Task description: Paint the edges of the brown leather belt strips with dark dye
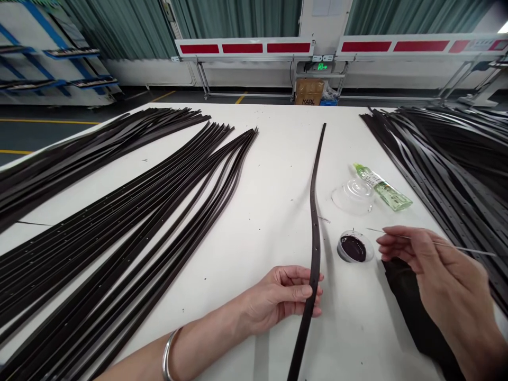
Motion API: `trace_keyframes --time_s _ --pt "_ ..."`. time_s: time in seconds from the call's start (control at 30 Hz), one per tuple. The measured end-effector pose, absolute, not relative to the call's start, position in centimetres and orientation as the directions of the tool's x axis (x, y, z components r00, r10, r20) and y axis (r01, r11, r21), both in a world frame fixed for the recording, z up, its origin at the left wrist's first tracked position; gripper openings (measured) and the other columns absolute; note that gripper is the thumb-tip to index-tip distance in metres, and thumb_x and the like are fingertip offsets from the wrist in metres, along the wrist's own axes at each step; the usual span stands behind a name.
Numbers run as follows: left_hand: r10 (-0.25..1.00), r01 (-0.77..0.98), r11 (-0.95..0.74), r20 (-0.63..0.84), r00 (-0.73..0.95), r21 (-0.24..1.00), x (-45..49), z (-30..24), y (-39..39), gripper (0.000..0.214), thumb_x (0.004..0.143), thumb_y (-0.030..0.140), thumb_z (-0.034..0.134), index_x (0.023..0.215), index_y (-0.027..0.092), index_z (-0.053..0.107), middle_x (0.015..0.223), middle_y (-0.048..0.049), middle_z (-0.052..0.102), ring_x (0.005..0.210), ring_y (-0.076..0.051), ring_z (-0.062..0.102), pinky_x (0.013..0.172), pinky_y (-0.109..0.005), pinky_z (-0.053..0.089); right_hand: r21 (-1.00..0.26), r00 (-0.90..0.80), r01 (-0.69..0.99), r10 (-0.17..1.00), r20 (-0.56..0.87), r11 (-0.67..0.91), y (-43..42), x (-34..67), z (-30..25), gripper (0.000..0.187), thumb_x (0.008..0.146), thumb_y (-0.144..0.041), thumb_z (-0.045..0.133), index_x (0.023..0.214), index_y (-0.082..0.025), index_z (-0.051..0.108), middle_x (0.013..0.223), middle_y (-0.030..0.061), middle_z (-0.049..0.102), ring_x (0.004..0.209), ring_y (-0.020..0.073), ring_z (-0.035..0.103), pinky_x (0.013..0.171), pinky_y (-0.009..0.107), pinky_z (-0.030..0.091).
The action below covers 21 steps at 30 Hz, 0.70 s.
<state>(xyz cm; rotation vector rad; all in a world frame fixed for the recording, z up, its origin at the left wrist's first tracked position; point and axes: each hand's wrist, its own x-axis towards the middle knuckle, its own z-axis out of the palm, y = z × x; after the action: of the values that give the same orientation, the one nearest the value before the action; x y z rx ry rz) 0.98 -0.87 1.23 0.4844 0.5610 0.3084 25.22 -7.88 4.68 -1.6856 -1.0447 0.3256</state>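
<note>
My left hand (280, 296) pinches a long dark belt strap (316, 238) between thumb and fingers. The strap has a row of small holes and runs away from me, its far part curving along the white table. In my right hand (444, 286) is a thin metal rod (472, 249), its tip pointing left above the table. Just left of that tip stands a small clear cup (372, 251) with dark, thick liquid in it. Below the right hand lies a piece of black material (413, 312), partly hidden by the hand.
Bundles of dark straps (130, 211) cover the left of the white table (273, 211); another pile (456, 169) lies along the right. Behind the cup are a clear plastic lid (353, 197) and a green tube (384, 188). A cardboard box (309, 91) sits beyond the far edge.
</note>
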Motion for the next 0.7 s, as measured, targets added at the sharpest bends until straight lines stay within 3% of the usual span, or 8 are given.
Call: trace_keyframes --time_s 0.1,0.37,0.7 --pt "0.407 -0.144 0.845 -0.445 0.798 0.514 1.1 1.2 -0.8 0.029 0.071 0.015 0.082 0.099 0.014 0.073 0.086 -0.0056 0.067 0.077 -0.013 0.064 0.073 -0.029 0.058 -0.856 0.539 0.506 0.814 0.218 -0.105 -7.1 25.7 4.2 0.033 0.095 -0.048 0.050 0.093 -0.023 0.071 0.082 0.0040 0.070 0.069 0.0145 0.065 0.065 0.028 0.055" --pt "0.413 -0.126 0.847 -0.490 0.768 0.517 1.0 0.7 -0.7 0.024 0.079 0.018 0.077 0.103 0.015 0.071 0.088 -0.0056 0.065 0.077 -0.010 0.060 0.074 -0.027 0.055 -0.506 0.228 0.862 0.865 0.447 0.035 -6.4 25.3 2.0 0.032 0.102 -0.030 0.038 0.078 -0.021 0.057 0.072 -0.0004 0.060 0.073 0.0136 0.054 0.078 0.031 0.044" --pt "0.402 -0.113 0.840 -0.470 0.786 0.530 1.0 0.7 -0.6 0.025 0.080 0.019 0.076 0.104 0.014 0.072 0.090 -0.0057 0.064 0.079 -0.010 0.058 0.072 -0.026 0.054 -0.416 0.132 0.906 0.879 0.457 0.080 -5.5 26.0 0.4 0.024 0.100 -0.024 0.043 0.079 -0.021 0.055 0.074 0.0010 0.059 0.077 0.0162 0.050 0.081 0.033 0.041"
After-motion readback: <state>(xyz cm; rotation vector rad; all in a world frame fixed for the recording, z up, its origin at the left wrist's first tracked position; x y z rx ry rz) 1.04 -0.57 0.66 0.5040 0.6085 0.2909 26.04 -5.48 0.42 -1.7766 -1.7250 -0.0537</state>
